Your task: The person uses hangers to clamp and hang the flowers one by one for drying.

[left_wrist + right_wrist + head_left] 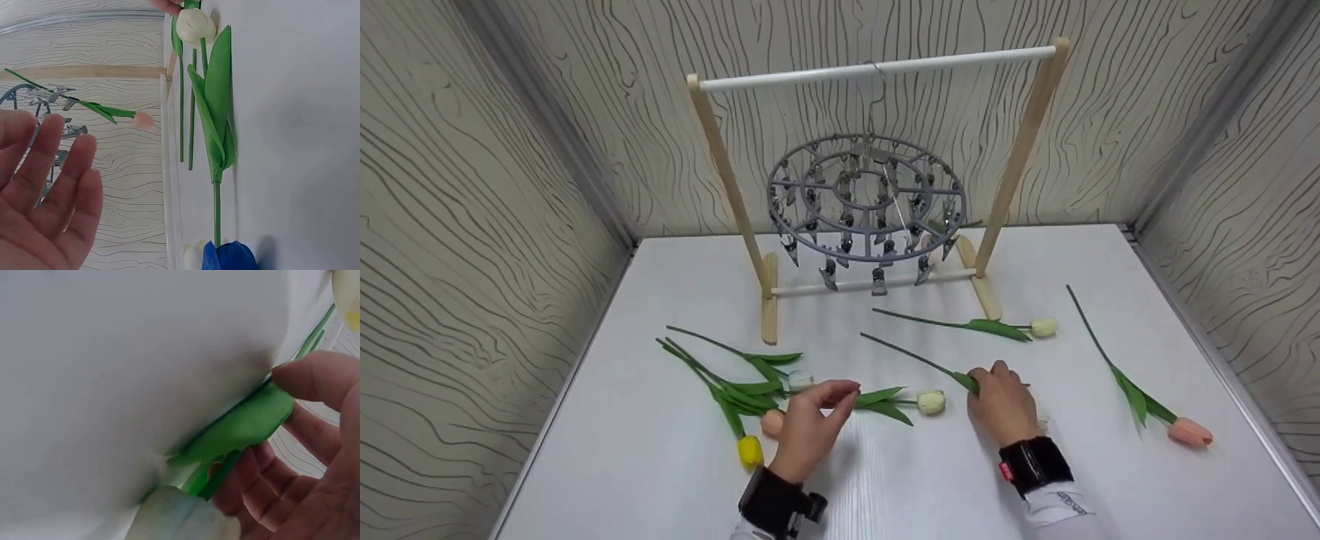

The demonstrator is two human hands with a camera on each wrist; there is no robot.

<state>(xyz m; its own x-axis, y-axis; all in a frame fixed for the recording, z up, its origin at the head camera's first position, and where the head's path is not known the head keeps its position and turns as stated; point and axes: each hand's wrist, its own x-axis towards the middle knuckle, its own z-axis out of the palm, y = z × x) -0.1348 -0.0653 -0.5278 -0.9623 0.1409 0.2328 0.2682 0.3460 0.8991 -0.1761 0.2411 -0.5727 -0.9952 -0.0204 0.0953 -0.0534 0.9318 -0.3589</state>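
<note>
My right hand [1003, 401] pinches the green leaves [247, 422] of a white tulip lying on the table; its pale bud [183, 514] shows below the fingers in the right wrist view. My left hand [814, 427] is raised over the table with nothing in it, its fingers loosely extended in the left wrist view. Beside it lies a white tulip [931, 403], part of whose stem the hand hides. A blue bud [229, 256] shows near that stem's end in the left wrist view. To the left are a yellow tulip [750, 452], a peach tulip [772, 423] and a pale tulip [800, 380].
A wooden rack [1024, 161] with a white top bar stands at the back. From it hangs a round grey clip hanger [866, 259]; a peach tulip [142, 120] hangs in one clip. Another white tulip [1043, 327] and a peach tulip [1189, 433] lie on the right.
</note>
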